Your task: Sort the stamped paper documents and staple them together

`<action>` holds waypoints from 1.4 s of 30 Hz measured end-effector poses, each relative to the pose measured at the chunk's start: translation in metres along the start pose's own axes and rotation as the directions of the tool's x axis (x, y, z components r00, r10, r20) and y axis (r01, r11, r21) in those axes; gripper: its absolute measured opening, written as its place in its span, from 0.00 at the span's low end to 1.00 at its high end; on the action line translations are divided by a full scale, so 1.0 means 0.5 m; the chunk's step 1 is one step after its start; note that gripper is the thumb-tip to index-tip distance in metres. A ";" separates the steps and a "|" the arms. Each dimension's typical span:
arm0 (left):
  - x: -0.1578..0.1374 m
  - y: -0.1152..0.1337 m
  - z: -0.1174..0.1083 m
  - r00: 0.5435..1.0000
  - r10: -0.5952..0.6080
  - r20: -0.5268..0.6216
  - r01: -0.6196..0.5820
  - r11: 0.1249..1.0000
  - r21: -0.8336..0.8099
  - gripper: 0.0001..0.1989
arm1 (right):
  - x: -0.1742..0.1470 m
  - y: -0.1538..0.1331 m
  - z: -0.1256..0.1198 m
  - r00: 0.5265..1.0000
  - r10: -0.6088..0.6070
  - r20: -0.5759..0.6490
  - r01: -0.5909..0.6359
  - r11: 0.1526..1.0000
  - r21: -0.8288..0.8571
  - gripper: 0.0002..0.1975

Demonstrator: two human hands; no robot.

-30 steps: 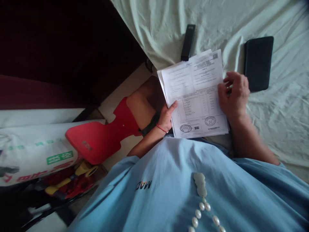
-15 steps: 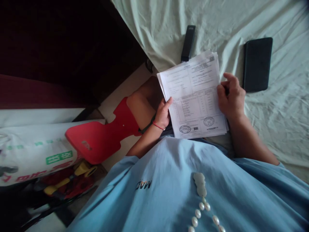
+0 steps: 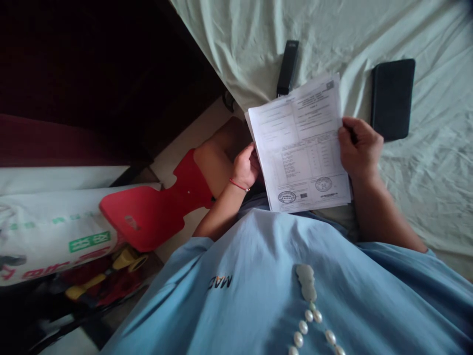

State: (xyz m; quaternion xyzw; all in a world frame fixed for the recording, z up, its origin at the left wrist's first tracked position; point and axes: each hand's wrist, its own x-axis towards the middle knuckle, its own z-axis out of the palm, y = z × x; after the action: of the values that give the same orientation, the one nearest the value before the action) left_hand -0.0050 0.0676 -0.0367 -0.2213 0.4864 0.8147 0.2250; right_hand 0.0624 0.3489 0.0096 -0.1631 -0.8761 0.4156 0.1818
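A stack of printed papers (image 3: pixel 303 148) with tables and two oval or round stamps is held slanted above my lap. My right hand (image 3: pixel 360 148) pinches its right edge, thumb in front and the other fingers curled. At the left edge is my left hand (image 3: pixel 246 170), a red string bracelet on its wrist. Its thumb and curled fingers lie against the sheets' edge, and the fingertips are partly hidden behind the paper. Just beyond the top edge lies a black stapler-like object (image 3: pixel 288 66), its near end close to the sheets.
A black tablet or large phone (image 3: pixel 392 98) lies on the pale wrinkled bed sheet (image 3: pixel 332 34), right of my right hand. To the left are a red plastic seat (image 3: pixel 144 217), a white printed sack (image 3: pixel 44 227), a yellow-handled item (image 3: pixel 88 283) and dark furniture (image 3: pixel 92 74).
The papers have shifted slightly right. My right hand has closed on their right edge. My left thumb has come off the front sheet, and that hand has moved a little left.
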 end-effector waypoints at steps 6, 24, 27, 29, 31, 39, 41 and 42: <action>0.007 -0.003 -0.012 0.993 0.078 -0.089 -0.075 0.997 0.037 0.17 | 0.005 0.005 0.005 0.999 -0.028 -0.039 0.025 0.996 -0.083 0.12; 0.013 -0.014 -0.012 0.959 0.268 -0.089 -0.221 0.910 0.351 0.18 | 0.007 -0.009 -0.006 0.998 0.060 -0.012 -0.060 0.996 -0.063 0.09; 0.008 -0.007 -0.005 0.946 0.314 -0.081 -0.263 0.889 0.374 0.20 | 0.009 -0.017 -0.011 0.998 0.061 -0.022 -0.062 0.997 -0.049 0.08; 0.006 0.001 0.000 0.943 0.325 -0.074 -0.277 0.888 0.366 0.20 | 0.009 -0.021 -0.018 0.998 0.054 -0.037 -0.056 0.997 -0.057 0.08; 0.005 0.007 0.003 0.941 0.333 -0.057 -0.292 0.888 0.356 0.21 | 0.010 -0.022 -0.024 0.999 0.029 -0.038 -0.032 0.997 -0.068 0.07; 0.011 -0.004 0.006 0.937 0.342 -0.068 -0.306 0.899 0.314 0.22 | 0.033 -0.020 -0.040 0.995 0.095 0.012 -0.094 0.993 -0.075 0.08; 0.013 -0.007 0.005 0.942 0.329 -0.068 -0.298 0.910 0.288 0.23 | 0.043 -0.027 -0.041 0.991 0.131 0.034 -0.128 0.989 -0.080 0.08; 0.014 -0.008 0.005 0.945 0.321 -0.067 -0.292 0.916 0.276 0.23 | 0.048 -0.030 -0.042 0.987 0.154 0.044 -0.150 0.985 -0.085 0.08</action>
State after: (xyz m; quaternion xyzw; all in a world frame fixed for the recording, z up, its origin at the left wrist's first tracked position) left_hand -0.0088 0.0727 -0.0424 -0.1553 0.6304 0.7547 0.0945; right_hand 0.0488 0.3642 0.0381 -0.2260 -0.8818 0.3961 0.1204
